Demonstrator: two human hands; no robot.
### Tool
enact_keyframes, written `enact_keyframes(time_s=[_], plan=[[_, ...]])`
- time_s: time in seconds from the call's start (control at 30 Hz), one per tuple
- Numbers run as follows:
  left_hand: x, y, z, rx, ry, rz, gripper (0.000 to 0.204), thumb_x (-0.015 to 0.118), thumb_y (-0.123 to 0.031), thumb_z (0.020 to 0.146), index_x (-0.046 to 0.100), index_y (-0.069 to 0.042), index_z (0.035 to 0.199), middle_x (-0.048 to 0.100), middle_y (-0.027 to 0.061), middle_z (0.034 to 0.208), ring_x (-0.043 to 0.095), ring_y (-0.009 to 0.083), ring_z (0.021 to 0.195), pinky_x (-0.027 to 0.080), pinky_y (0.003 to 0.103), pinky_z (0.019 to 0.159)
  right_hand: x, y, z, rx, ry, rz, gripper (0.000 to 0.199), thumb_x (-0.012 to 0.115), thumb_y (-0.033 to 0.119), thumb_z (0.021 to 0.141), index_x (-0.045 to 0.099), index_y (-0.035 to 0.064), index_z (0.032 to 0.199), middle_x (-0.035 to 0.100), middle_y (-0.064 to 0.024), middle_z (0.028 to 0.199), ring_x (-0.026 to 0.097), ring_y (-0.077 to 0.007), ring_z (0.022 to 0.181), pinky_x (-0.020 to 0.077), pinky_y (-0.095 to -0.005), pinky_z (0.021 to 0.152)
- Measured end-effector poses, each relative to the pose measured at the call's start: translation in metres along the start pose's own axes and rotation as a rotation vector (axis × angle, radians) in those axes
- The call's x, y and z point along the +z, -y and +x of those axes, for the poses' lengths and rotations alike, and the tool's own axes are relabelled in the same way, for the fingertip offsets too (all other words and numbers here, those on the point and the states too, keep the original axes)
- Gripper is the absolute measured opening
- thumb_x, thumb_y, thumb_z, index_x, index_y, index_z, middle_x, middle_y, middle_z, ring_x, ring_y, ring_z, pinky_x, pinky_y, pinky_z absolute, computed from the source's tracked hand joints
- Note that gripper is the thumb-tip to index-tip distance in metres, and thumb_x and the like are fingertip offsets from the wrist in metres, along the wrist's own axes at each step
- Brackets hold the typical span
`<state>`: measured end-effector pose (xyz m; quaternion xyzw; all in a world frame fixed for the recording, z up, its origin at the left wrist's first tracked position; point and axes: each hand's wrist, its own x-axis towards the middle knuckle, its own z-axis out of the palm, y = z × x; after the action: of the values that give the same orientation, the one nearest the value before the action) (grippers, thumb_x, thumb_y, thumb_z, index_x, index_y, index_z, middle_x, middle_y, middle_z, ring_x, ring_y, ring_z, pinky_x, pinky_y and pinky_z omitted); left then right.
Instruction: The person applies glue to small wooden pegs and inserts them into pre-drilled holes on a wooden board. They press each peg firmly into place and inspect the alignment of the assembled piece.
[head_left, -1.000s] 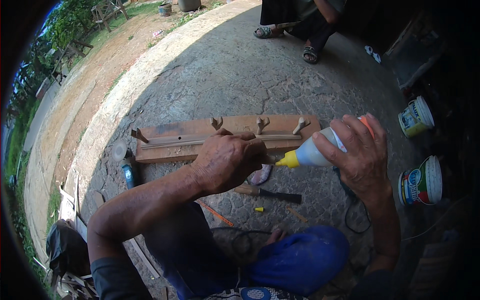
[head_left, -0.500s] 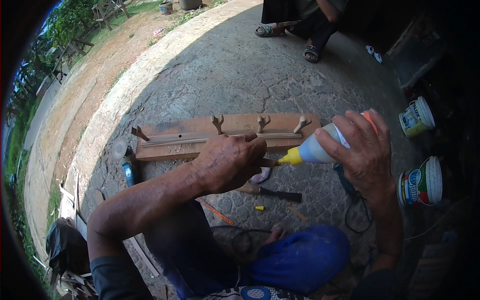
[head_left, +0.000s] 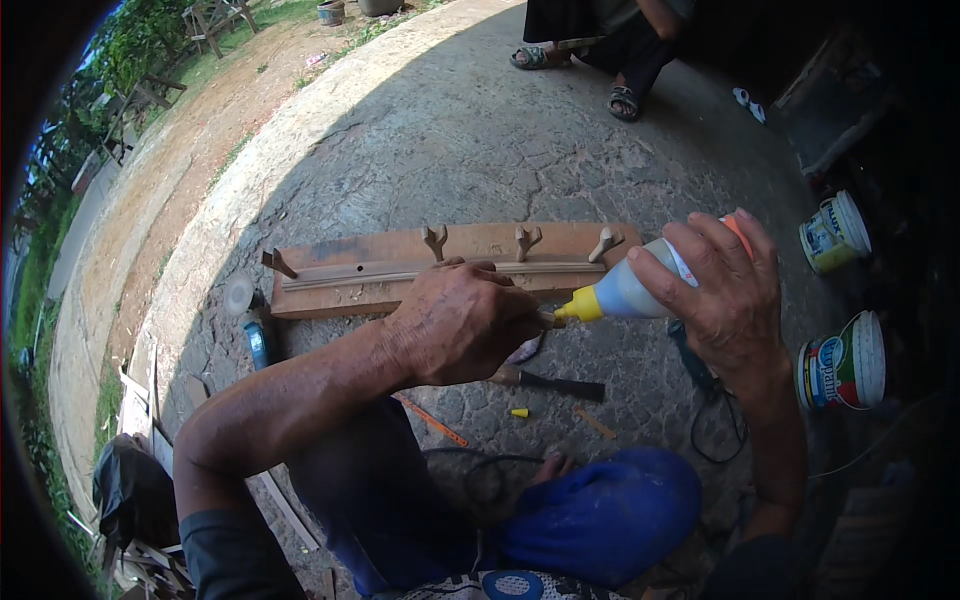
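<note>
While the cracked floor [head_left: 440, 170] underlies the whole layout, the plank [head_left: 480, 243] lies across its middle, carrying a long, narrow strip [head_left: 330, 275]. Work on this strip appears well advanced but incomplete, judging by the pegs and the bare hole detailed below. The 2 forearms converge before the plank's near edge: the left forearm [head_left: 300, 390], bent at the elbow, slants in from the lower left; the right forearm [head_left: 770, 430] rises steeply from the lower right. The right hand [head_left: 720, 295] wraps the bottle [head_left: 630, 290] from above, holding it almost level, its tip dipping leftward. The left hand [head_left: 462, 325], back upward and fingers curled, grips a small wooden piece. A chisel [head_left: 560, 388] lies on the floor below. In all, 4 pegs [head_left: 527, 242] stand along the strip, 1 toward the left end and 3 toward the right; these seem done. The bottle's yellow nozzle [head_left: 580, 305] meets the exposed end of the piece [head_left: 546, 320], which is otherwise hidden by the left hand; this piece appears not yet fitted. A yellow cap [head_left: 519, 413] lies on the floor. Smallest is the dark hole [head_left: 360, 268], between the leftmost peg and the other 3, apparently left to fill.
</note>
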<state>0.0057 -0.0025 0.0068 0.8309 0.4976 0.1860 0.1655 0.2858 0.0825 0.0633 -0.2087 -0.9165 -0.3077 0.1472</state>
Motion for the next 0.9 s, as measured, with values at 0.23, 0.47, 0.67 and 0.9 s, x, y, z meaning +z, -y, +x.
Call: enact_keyframes(time_s=[0.23,0.47,0.67,0.9], plan=[[0.001,0.003,0.001,0.029,-0.063,0.023,0.017,0.069,-0.021,0.093,0.071,-0.011,0.107,0.068,0.0073,0.091,0.068,0.0248,0.091,0.052,0.042,0.083,-0.004,-0.002,0.0,0.013,0.01,-0.006,0.052,0.077,0.016,0.078,0.065,0.0346,0.125,0.06,0.0007,0.118,0.059,-0.0212,0.117,0.0395,-0.0535,0.108],[-0.002,-0.001,0.004,-0.052,0.008,0.038,0.017,0.07,-0.023,0.094,0.07,-0.013,0.108,0.067,0.0047,0.095,0.068,0.0222,0.094,0.048,0.041,0.089,-0.002,-0.003,-0.005,0.031,0.017,0.043,0.056,0.077,0.013,0.078,0.063,0.034,0.128,0.06,0.0006,0.119,0.059,-0.0215,0.117,0.0395,-0.054,0.108],[0.001,0.003,0.002,-0.027,-0.019,0.052,0.019,0.073,-0.023,0.091,0.069,-0.015,0.108,0.068,0.0027,0.096,0.069,0.0207,0.094,0.046,0.042,0.093,0.001,-0.002,-0.005,0.034,0.024,0.06,0.061,0.079,0.011,0.076,0.061,0.0339,0.13,0.06,0.0,0.12,0.058,-0.0222,0.117,0.0395,-0.0537,0.109],[0.001,0.003,0.001,-0.019,-0.04,0.074,0.019,0.073,-0.025,0.091,0.068,-0.016,0.107,0.067,0.0021,0.097,0.069,0.02,0.095,0.045,0.042,0.095,0.002,-0.001,-0.006,0.042,0.038,0.087,0.065,0.08,0.009,0.073,0.061,0.0333,0.131,0.06,-0.0003,0.12,0.058,-0.0222,0.117,0.0395,-0.0532,0.109]])
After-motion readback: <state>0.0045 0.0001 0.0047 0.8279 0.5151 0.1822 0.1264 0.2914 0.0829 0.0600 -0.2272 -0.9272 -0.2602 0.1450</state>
